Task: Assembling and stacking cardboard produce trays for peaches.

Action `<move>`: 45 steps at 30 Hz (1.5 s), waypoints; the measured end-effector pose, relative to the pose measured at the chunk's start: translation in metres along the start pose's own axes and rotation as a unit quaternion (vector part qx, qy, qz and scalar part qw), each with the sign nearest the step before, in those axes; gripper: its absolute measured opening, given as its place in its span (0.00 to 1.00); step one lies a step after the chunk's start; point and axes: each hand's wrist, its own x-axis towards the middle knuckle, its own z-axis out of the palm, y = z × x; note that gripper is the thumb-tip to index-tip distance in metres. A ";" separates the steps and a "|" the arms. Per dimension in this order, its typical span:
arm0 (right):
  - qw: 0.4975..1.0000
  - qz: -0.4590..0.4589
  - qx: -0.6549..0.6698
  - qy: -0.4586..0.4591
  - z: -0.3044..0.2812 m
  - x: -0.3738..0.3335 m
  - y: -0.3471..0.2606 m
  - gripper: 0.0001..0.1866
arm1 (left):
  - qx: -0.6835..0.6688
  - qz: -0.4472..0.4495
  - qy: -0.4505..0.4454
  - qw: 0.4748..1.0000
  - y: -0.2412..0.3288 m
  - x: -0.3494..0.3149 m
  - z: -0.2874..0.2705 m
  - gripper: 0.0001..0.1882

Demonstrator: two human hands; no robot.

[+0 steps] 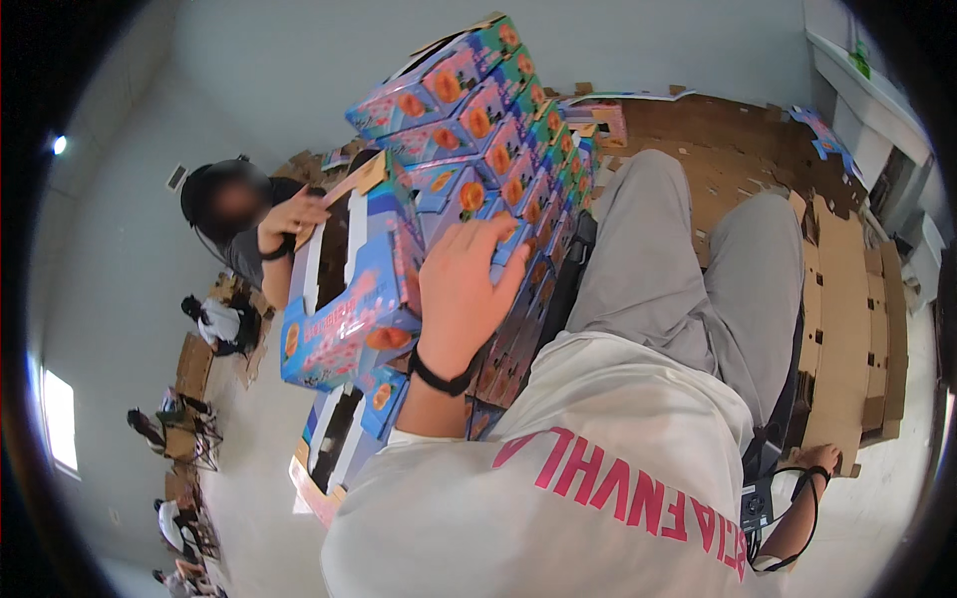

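My left hand (469, 274) reaches across to a stack of printed fruit cartons (478, 120), fingers and thumb closed about a raised blue part of one carton (510, 249). Just left of it stands an open-topped blue and pink carton (364, 299), tilted, its inside dark. Low at the right, my right hand (820, 458) is at the end of a long flat brown cardboard piece (835, 339), its fingers curled on the edge. Part of those fingers is hidden.
Across the open carton a person in dark clothes puts a hand (291, 219) on its rim. Another open carton (334, 439) lies below it. Brown cardboard (718, 130) covers floor beyond my knees. Several seated people (214, 324) are farther left. A white ledge (867, 95) lines the far right.
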 end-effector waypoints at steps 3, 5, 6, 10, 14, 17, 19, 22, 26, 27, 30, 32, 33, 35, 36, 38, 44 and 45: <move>1.000 0.011 -0.001 0.028 -0.005 -0.006 -0.008 0.68 | -0.015 0.007 -0.045 0.999 0.019 -0.024 -0.048 0.20; 0.999 0.001 -0.003 0.032 -0.004 -0.005 -0.010 0.68 | 0.095 -0.007 -0.056 0.994 0.007 -0.036 -0.080 0.31; 0.999 -0.004 -0.010 0.032 -0.002 -0.003 -0.012 0.68 | 0.090 -0.011 -0.065 0.994 -0.002 -0.042 -0.090 0.31; 0.999 -0.021 -0.018 0.041 0.003 0.004 -0.013 0.68 | 0.361 -0.064 -0.082 0.927 -0.051 -0.062 -0.112 0.52; 0.998 -0.032 -0.020 0.040 0.004 0.005 -0.012 0.68 | 0.318 -0.171 -0.115 0.925 -0.087 -0.066 -0.130 0.61; 0.998 -0.040 -0.027 0.042 0.006 0.005 -0.010 0.68 | 0.280 -0.244 -0.081 0.925 -0.088 -0.059 -0.137 0.62; 0.997 -0.046 -0.035 0.043 0.007 0.005 -0.009 0.68 | 0.434 -0.196 0.058 0.877 -0.077 -0.053 -0.143 0.57; 0.996 -0.056 -0.044 0.046 0.008 0.007 -0.008 0.68 | 0.341 -0.068 0.157 0.924 -0.054 -0.044 -0.148 0.42; 0.994 -0.072 -0.060 0.050 0.013 0.009 -0.003 0.68 | 0.161 -0.028 0.100 0.981 -0.046 -0.045 -0.132 0.28; 0.994 -0.076 -0.064 0.051 0.015 0.010 -0.002 0.68 | 0.105 -0.042 0.038 0.993 -0.052 -0.049 -0.125 0.27; 0.992 -0.090 -0.067 0.059 0.025 0.017 0.003 0.68 | 0.227 -0.110 -0.097 0.963 -0.090 -0.064 -0.095 0.37; 0.989 -0.108 -0.075 0.068 0.031 0.024 0.007 0.68 | 0.314 -0.110 -0.167 0.928 -0.120 -0.076 -0.071 0.45; 0.986 -0.121 -0.087 0.076 0.033 0.028 0.009 0.68 | 0.346 -0.140 -0.204 0.905 -0.132 -0.080 -0.059 0.53; 0.983 -0.152 -0.081 0.058 0.038 0.034 0.013 0.68 | 0.378 -0.157 -0.237 0.881 -0.156 -0.078 -0.048 0.62; 0.989 -0.140 -0.026 0.032 0.037 0.039 0.015 0.74 | 0.322 -0.219 -0.249 0.887 -0.164 -0.080 -0.047 0.62; 0.993 -0.106 0.042 0.036 0.038 0.043 0.018 0.77 | 0.253 -0.269 -0.233 0.900 -0.172 -0.084 -0.057 0.60; 0.990 -0.135 -0.023 -0.022 0.040 0.045 0.015 0.76 | 0.167 -0.159 -0.154 0.961 -0.161 -0.102 -0.149 0.45; 0.978 -0.171 -0.121 -0.011 0.041 0.044 0.017 0.64 | 0.095 -0.165 -0.115 0.975 -0.153 -0.105 -0.166 0.43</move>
